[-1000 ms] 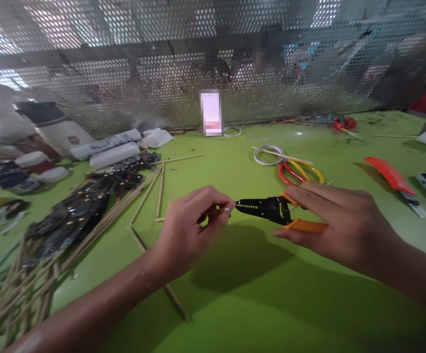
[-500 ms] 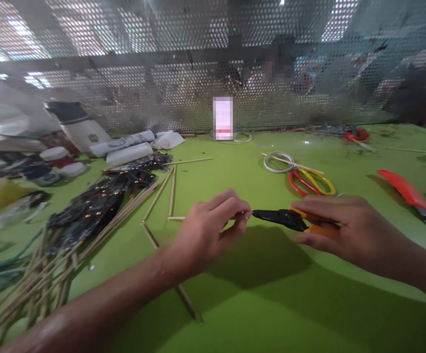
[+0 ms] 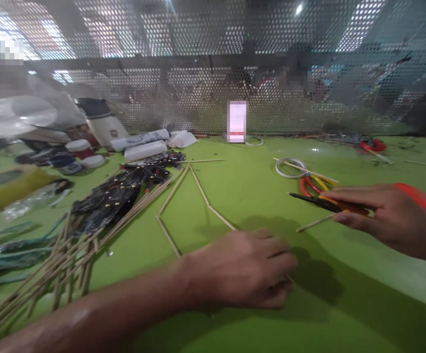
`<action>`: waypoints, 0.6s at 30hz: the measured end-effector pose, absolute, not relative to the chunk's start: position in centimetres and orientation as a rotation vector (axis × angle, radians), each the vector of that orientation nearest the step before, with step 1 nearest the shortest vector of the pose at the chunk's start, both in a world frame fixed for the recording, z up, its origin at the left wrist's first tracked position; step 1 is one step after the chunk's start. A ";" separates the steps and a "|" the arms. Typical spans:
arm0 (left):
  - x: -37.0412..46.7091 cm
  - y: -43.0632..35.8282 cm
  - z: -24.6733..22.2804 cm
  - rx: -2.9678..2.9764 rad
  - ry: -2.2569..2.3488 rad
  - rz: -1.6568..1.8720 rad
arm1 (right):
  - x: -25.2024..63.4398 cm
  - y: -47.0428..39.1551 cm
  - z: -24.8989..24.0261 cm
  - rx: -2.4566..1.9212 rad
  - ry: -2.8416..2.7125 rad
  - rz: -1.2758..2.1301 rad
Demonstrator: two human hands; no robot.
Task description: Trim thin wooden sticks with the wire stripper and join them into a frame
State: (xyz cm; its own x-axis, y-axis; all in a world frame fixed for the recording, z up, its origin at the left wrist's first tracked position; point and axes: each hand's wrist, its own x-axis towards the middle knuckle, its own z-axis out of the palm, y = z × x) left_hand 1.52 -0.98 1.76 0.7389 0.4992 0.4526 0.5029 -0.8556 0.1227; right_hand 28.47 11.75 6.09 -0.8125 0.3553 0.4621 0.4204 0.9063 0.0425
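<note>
My left hand is low over the table, its fingers curled around a thin wooden stick. One part of this stick runs in behind the knuckles, and a pale tip pokes out by the fingertips. Sharp bends join it to another stick in an angular open outline on the green tabletop. At the right, my right hand grips pliers with black jaws and orange handles, the jaws pointing left. Under the pliers lies a short loose stick, partly hidden by that hand.
Black strips with studs and a bundle of sticks lie at the left, near yellow tape. Red-and-yellow-handled scissors and a wire ring lie beyond the pliers. A lit phone screen stands before perforated metal.
My left hand has moved right and down, swinging the bent stick away from the other sticks. The pliers have left the left fingertips and moved right. The view has shifted slightly.
</note>
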 end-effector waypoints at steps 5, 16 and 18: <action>0.8 0.1 1.2 -2.908 -0.979 -0.804 | 27.3 10.2 5.6 -0.516 -2.566 -0.223; -0.2 0.7 0.1 -2.888 -1.359 -1.344 | 28.0 7.5 2.9 -0.587 -2.701 0.075; -0.1 0.5 0.1 -2.854 -1.343 -1.429 | 27.6 7.0 2.9 -0.576 -2.713 0.037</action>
State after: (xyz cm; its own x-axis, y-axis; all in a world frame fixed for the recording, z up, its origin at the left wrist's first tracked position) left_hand -0.06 0.54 0.06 0.3753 0.7532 0.5402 0.4925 -0.6558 0.5722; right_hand 27.64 7.00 2.95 -0.8497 0.3976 0.3462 0.3880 0.9162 -0.1001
